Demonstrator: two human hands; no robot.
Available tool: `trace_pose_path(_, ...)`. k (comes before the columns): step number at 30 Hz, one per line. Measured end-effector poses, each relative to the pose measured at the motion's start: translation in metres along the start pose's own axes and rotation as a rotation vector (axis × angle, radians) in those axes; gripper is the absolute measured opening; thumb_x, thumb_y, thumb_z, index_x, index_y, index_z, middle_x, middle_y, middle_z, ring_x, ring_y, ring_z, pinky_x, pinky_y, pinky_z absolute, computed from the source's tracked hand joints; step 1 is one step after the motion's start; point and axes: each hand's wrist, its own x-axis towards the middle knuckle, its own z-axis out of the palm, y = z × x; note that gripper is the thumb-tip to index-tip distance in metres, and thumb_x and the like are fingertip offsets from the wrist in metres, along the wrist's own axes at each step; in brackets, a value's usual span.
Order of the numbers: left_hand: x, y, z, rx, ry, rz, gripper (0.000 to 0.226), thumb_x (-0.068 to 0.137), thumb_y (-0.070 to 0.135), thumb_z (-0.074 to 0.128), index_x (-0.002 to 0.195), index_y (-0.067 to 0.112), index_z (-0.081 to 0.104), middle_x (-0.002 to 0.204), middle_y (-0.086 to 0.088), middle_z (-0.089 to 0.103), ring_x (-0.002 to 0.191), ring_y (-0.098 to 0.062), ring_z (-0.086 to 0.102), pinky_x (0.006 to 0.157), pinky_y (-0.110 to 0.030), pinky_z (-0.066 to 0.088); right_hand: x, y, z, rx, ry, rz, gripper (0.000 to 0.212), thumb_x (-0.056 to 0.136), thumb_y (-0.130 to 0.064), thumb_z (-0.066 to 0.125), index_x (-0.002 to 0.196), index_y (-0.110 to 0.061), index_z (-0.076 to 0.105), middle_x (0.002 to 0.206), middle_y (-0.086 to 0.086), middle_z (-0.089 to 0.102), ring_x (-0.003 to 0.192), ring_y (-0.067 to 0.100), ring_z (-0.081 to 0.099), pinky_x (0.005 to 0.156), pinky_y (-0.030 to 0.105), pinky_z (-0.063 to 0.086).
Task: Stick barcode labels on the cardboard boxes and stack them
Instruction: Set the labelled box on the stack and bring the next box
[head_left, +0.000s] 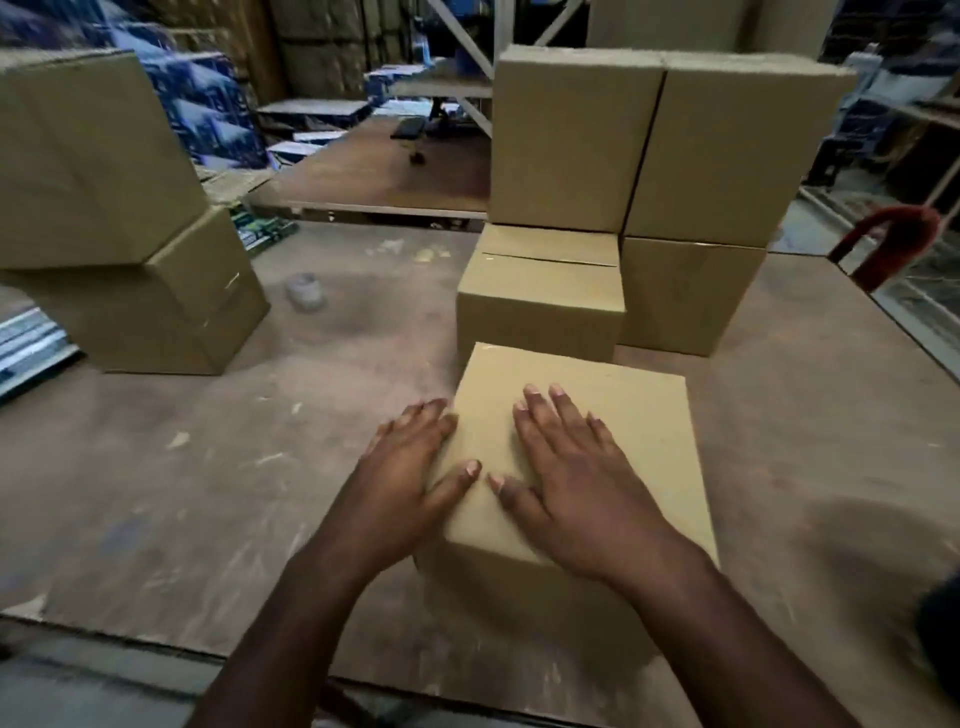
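A plain cardboard box (639, 431) stands on the wooden table (234, 467) right in front of me. My right hand (571, 467) lies flat on its top face with fingers straight and spread. My left hand (410, 467) rests against the box's left edge, its thumb on the top and its fingers along the side. No barcode label shows on this box. Behind it a stack of cardboard boxes (623, 208) stands two levels high, with a smaller box (540, 306) at its front.
Two more stacked boxes (119, 234) sit at the left of the table, the upper one tilted. A small grey roll (306, 292) lies on the table between the stacks. A red trolley handle (893, 244) is at the right edge. Shelving and blue packages fill the background.
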Motion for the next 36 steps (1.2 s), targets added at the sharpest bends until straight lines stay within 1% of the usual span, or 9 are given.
trace_pose_path(4,0.001,-0.009,0.008,-0.039,-0.128,0.075,0.066,0.106,0.059,0.027,0.164,0.035,0.006,0.165,0.024,-0.012,0.153,0.005,-0.011,0.127,-0.025,-0.002,0.014,-0.003,0.01,0.025,-0.013,0.281,0.087,0.096,-0.075,-0.001,0.165,-0.024,-0.016,0.17,-0.006,-0.026,0.157,0.017,-0.025,0.129,0.046,-0.011)
trace_pose_path(8,0.005,-0.017,0.008,0.125,-0.139,0.168,0.075,0.096,0.061,0.002,0.164,0.031,-0.001,0.168,0.018,-0.018,0.152,0.001,-0.023,0.127,-0.03,-0.01,0.013,-0.035,0.013,0.071,-0.021,0.079,0.085,0.088,-0.064,-0.016,0.166,-0.029,-0.009,0.171,-0.012,-0.02,0.158,0.008,-0.021,0.131,0.039,-0.005)
trace_pose_path(11,0.005,-0.017,0.004,0.074,-0.178,0.178,0.061,0.106,0.056,0.012,0.161,0.043,-0.007,0.166,0.024,-0.021,0.152,0.002,-0.025,0.129,-0.036,-0.007,0.002,-0.024,0.011,0.06,-0.047,0.091,0.08,0.089,-0.068,-0.017,0.164,-0.039,-0.011,0.168,-0.022,-0.021,0.154,-0.001,-0.022,0.13,0.035,-0.008)
trace_pose_path(17,0.005,-0.016,0.001,-0.006,-0.208,0.182,0.055,0.109,0.052,0.021,0.16,0.049,0.004,0.167,0.026,-0.018,0.154,-0.001,-0.018,0.13,-0.038,0.003,-0.005,0.003,0.012,0.042,0.056,0.517,0.075,0.1,-0.066,-0.005,0.165,-0.029,-0.01,0.173,-0.009,-0.015,0.159,0.009,-0.013,0.13,0.037,-0.004)
trace_pose_path(20,0.005,-0.02,0.005,-0.051,-0.18,0.202,0.054,0.109,0.052,0.025,0.161,0.048,0.01,0.168,0.027,-0.014,0.155,0.0,-0.011,0.129,-0.037,0.012,0.001,-0.03,0.015,0.075,0.053,0.28,0.063,0.107,-0.056,0.008,0.166,-0.034,-0.002,0.171,-0.017,-0.011,0.158,0.004,-0.013,0.126,0.027,-0.007)
trace_pose_path(22,0.004,-0.021,0.006,-0.074,-0.172,0.209,0.054,0.108,0.052,0.027,0.161,0.049,0.013,0.167,0.029,-0.012,0.156,0.001,-0.007,0.128,-0.036,0.016,-0.005,-0.032,0.015,0.102,0.014,0.165,0.063,0.103,-0.062,0.002,0.164,-0.044,0.001,0.167,-0.028,-0.011,0.155,-0.005,-0.015,0.125,0.024,-0.009)
trace_pose_path(29,0.006,-0.018,0.008,-0.116,-0.151,0.207,0.055,0.108,0.052,0.029,0.161,0.046,0.017,0.167,0.029,-0.01,0.157,-0.002,0.004,0.124,-0.032,0.026,0.002,-0.004,0.012,0.07,0.107,0.609,0.069,0.107,-0.058,0.007,0.167,-0.025,0.0,0.175,-0.006,-0.005,0.161,0.014,-0.004,0.131,0.041,0.001)
trace_pose_path(33,0.005,-0.025,0.014,-0.234,-0.15,0.211,0.059,0.104,0.055,0.032,0.161,0.046,0.018,0.165,0.035,-0.01,0.156,0.001,0.007,0.125,-0.036,0.027,-0.01,-0.036,0.015,0.109,0.074,0.299,0.071,0.1,-0.066,0.002,0.164,-0.04,0.017,0.171,-0.023,0.004,0.159,0.003,0.001,0.128,0.032,0.004)
trace_pose_path(36,-0.004,-0.036,0.021,-0.522,-0.208,0.113,0.076,0.1,0.067,0.041,0.161,0.048,0.0,0.161,0.042,-0.016,0.151,0.012,-0.007,0.128,-0.032,0.01,-0.056,-0.003,0.014,0.253,0.206,0.367,0.07,0.093,-0.078,0.011,0.147,-0.053,0.047,0.161,-0.033,0.028,0.154,0.001,0.024,0.127,0.039,0.025)
